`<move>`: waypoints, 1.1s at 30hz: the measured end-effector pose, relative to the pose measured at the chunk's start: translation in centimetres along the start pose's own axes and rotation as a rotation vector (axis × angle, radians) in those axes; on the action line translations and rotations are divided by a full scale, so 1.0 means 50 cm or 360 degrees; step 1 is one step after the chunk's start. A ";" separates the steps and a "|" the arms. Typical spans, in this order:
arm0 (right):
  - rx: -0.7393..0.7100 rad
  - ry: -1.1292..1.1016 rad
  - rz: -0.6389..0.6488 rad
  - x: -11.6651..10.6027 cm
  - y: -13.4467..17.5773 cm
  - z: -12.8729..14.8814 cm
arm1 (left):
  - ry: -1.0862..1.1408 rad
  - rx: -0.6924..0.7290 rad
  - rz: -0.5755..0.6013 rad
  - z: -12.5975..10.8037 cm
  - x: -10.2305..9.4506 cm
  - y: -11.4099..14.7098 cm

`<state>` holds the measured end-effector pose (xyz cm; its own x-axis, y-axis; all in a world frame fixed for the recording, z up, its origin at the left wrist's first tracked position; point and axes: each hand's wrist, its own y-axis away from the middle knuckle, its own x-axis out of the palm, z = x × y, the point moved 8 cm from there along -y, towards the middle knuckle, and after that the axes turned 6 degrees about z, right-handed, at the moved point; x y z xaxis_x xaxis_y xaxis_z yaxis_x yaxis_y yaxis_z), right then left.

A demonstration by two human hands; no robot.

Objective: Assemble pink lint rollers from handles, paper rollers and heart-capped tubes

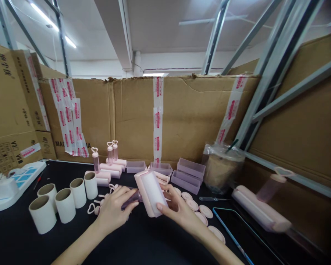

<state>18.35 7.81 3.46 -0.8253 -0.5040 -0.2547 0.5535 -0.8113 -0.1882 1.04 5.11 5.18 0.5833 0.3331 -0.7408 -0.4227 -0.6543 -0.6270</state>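
Above the middle of the black table, a pink lint roller (151, 193) with a white roll is held tilted between both hands. My left hand (117, 204) is closed around its translucent purple handle (131, 200). My right hand (176, 206) grips the roller's right side, thumb on the white roll and the other fingers partly hidden behind it. Pink heart-topped handle parts (92, 209) lie by my left hand, partly covered by it. Beside my right hand are several round pink caps (192, 205). Whether the handle is fully joined to the roller, I cannot tell.
Several white paper rolls (65, 206) stand at left. Assembled lint rollers (110, 170) and translucent purple covers (188, 169) are behind. A phone (245, 235), a bag-wrapped container (220, 169), a screwdriver (213, 199) and another roller (260, 208) are at right. Cardboard (132, 117) walls the back.
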 end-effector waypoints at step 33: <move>-0.0064 0.0181 -0.0039 -0.034 -0.003 0.017 | 0.2014 -0.0770 0.0003 0.054 0.056 -0.002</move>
<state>19.55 8.53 4.71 -0.8220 -0.4453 -0.3551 0.5392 -0.8092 -0.2333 0.85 7.93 2.50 0.9267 -0.3442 0.1505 -0.2927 -0.9127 -0.2851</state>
